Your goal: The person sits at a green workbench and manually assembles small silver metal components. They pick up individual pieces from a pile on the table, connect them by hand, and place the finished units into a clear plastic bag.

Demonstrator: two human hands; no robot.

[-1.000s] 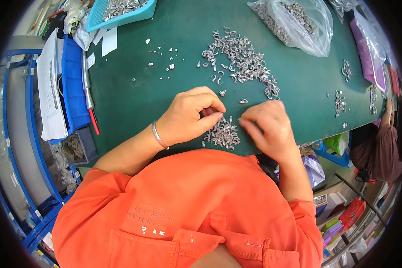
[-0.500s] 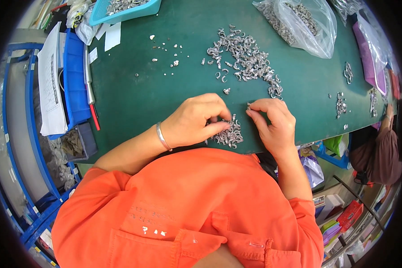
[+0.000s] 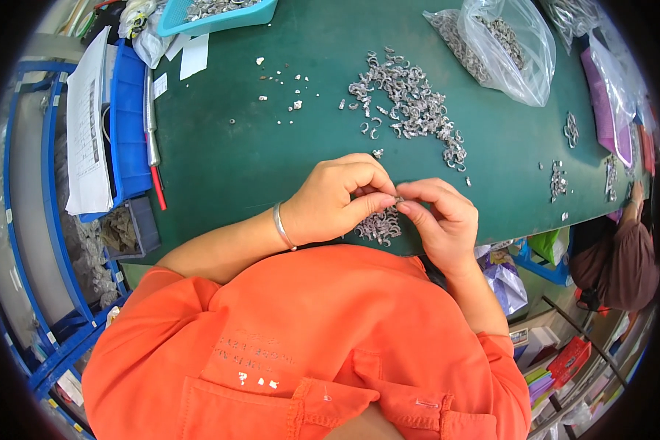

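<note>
My left hand [image 3: 339, 196], with a silver bangle on its wrist, and my right hand [image 3: 447, 218] meet near the table's front edge. Their fingertips pinch a tiny grey metal piece [image 3: 398, 199] from both sides; its exact shape is mostly covered. Right beneath the fingers lies a small heap of curved grey metal pieces [image 3: 378, 229], partly hidden by the hands. Beyond them spreads a larger pile of similar C-shaped pieces [image 3: 412, 99]. Single loose pieces lie between that pile and my hands.
A turquoise basket [image 3: 220, 23] of pieces and a clear plastic bag [image 3: 539, 70] stand far back. On the left is a blue tray [image 3: 132, 139] with papers. White crumbs [image 3: 298, 105] dot the green table [image 3: 249, 161]. Another person's arm [image 3: 633, 205] is at the right.
My right hand has come left and nearer to me, meeting the left hand. The left fingers have risen from the small heap and closed to a pinch. The view has shifted slightly.
</note>
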